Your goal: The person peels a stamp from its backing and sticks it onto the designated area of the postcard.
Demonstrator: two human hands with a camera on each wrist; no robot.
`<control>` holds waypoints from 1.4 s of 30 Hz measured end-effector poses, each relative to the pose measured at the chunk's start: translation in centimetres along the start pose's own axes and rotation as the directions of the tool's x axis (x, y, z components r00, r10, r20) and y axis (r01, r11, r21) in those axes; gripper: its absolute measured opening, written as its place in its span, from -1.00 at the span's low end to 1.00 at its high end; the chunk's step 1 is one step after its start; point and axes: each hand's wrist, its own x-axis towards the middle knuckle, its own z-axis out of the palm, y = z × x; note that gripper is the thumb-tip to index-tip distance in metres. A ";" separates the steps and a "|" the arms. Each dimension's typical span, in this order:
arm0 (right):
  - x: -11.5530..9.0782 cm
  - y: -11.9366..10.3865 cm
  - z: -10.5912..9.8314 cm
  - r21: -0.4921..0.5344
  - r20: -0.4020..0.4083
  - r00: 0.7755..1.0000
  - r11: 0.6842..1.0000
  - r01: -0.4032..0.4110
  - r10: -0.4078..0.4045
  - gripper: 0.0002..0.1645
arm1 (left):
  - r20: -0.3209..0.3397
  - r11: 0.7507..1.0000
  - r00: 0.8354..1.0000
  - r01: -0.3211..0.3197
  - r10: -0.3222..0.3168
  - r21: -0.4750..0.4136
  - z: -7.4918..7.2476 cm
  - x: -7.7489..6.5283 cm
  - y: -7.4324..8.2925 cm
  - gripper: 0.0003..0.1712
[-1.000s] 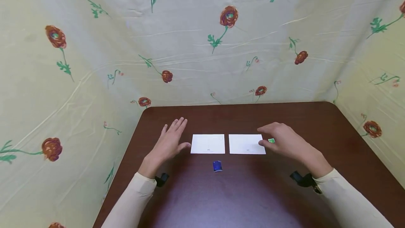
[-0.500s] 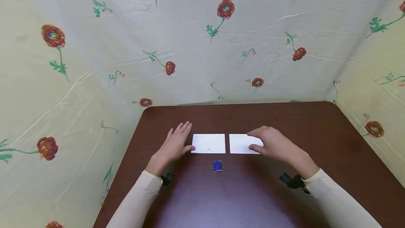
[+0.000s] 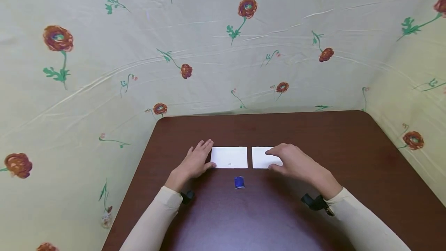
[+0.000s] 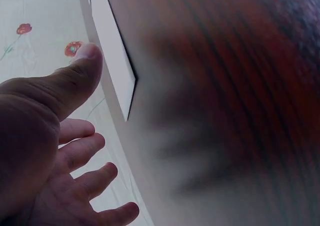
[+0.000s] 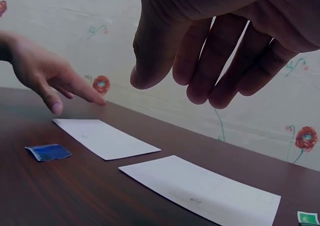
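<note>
Two white paper cards lie side by side on the table, the left card (image 3: 229, 157) and the right card (image 3: 260, 158), each with a tiny print near its front edge. My left hand (image 3: 193, 162), fingers straight and thumb spread, is at the left card's left end, the thumb tip overlapping its corner. Over the right card hovers my right hand (image 3: 297, 164), thumb apart from loosely bent fingers, nothing between them; it covers that card's right part in the head view. A small blue stamp-like piece (image 3: 239, 182) lies in front of the cards.
A small green, white-edged piece (image 5: 307, 219) lies beyond the right card's end, hidden by my right hand in the head view. The dark brown table (image 3: 244, 220) ends against a flower-patterned cloth (image 3: 209, 49) at the back and sides.
My right hand has moved left over the right card and now hides the green piece. My left hand has come slightly right, to the left card's edge. Cards and blue piece have not moved.
</note>
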 end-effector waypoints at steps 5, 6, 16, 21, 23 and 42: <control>0.6 -0.7 0.5 0.007 0.014 1.000 1.000 0.005 -0.006 -0.55 | 0.025 1.000 1.000 -0.009 0.010 -0.027 0.0 0.4 -0.4 -0.04; 0.7 -0.8 0.6 0.011 0.018 1.000 1.000 0.008 -0.008 -0.55 | 0.032 1.000 0.999 -0.009 0.010 -0.029 0.1 0.5 -0.5 -0.05; 1.7 -2.1 1.7 0.034 0.082 0.996 0.999 0.018 -0.021 -0.53 | 0.072 0.999 0.997 -0.011 0.014 -0.047 0.0 0.7 -0.7 -0.10; 1.9 -2.6 2.1 0.029 0.085 0.995 0.999 0.044 -0.046 -0.54 | 0.078 0.999 0.997 -0.009 0.012 -0.051 0.0 0.5 -0.5 -0.13; 2.0 -2.7 2.3 0.026 0.079 0.995 0.998 0.058 -0.060 -0.55 | 0.076 0.999 0.997 -0.010 0.014 -0.050 0.0 0.4 -0.5 -0.15; 3.8 -3.1 3.8 0.010 0.110 0.980 0.986 0.165 -0.165 -0.80 | 0.060 0.997 0.998 0.031 -0.026 -0.075 0.2 1.0 0.6 -0.15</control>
